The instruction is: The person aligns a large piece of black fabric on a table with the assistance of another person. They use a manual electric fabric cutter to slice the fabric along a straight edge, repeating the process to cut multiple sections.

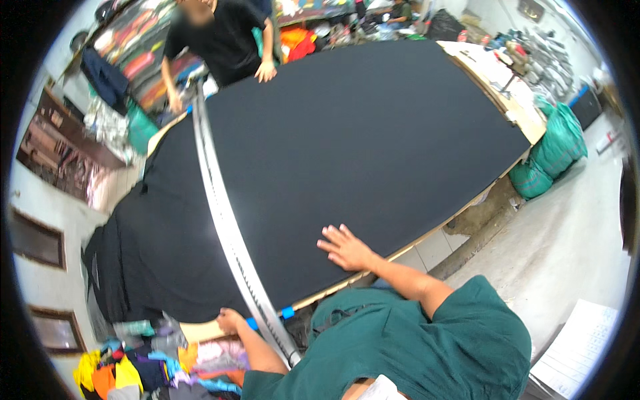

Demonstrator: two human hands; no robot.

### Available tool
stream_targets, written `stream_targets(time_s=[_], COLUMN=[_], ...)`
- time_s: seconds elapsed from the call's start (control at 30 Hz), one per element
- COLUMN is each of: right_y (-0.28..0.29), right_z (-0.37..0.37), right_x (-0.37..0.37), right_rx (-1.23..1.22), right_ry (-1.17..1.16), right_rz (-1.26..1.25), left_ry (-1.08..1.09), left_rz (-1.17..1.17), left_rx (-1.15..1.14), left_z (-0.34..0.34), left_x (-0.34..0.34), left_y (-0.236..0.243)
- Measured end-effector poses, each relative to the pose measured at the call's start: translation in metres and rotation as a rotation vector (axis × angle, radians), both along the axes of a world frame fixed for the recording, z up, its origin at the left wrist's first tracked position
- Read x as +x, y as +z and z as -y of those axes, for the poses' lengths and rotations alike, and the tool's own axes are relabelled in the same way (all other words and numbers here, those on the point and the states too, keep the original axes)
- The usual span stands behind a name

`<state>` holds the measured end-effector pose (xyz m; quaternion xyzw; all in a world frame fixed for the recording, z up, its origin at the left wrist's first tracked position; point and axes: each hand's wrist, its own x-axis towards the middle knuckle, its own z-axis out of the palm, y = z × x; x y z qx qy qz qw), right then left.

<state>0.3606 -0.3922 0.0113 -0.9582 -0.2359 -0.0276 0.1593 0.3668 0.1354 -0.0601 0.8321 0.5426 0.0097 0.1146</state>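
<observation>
Black cloth (373, 133) lies spread over a long table, smooth to the right and bunched in folds at the far left. Across it runs a long metal rail (223, 213) with a slot and blue pieces near its ends. At the near edge, just left of the rail, my left hand (230, 321) is closed, its fingers at the cloth's border and seemingly pinching it. My right hand (347, 249) rests flat on the cloth near the same edge, fingers spread. Opposite me, a person in black (227, 43) has one hand on the cloth and the other near the rail's far end.
Colourful cloth scraps (143, 370) are heaped at the lower left. A green sack (557, 150) stands by the table's right end, where bare wooden tabletop (497, 83) shows. Folded fabrics (137, 57) are stacked behind the other person. Written sheets (577, 347) lie at the lower right.
</observation>
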Motion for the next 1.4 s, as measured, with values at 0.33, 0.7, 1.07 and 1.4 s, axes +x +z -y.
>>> stream_targets(time_s=[0.33,0.7,1.07,1.4], right_y=[-0.027,0.006,0.002,0.007], right_z=[0.101,0.555,0.854,0.992], right_x=[-0.007,-0.081,-0.08,-0.084], right_rx=[0.128,-0.051,-0.04,0.172], right_ry=[0.193,-0.342,-0.461,-0.204], right_rz=[0.074,0.005,0.031,-0.123], left_ry=[0.536,0.286,0.345,-0.67], left_rz=[1.45,1.246,1.225,0.652], left_rx=[-0.405,-0.459,-0.449,-1.396], left_z=[0.101,0.599,0.868,1.375], left_x=[0.105,0.1,0.116,-0.006], left_y=[0.109,0.051,0.122,0.178])
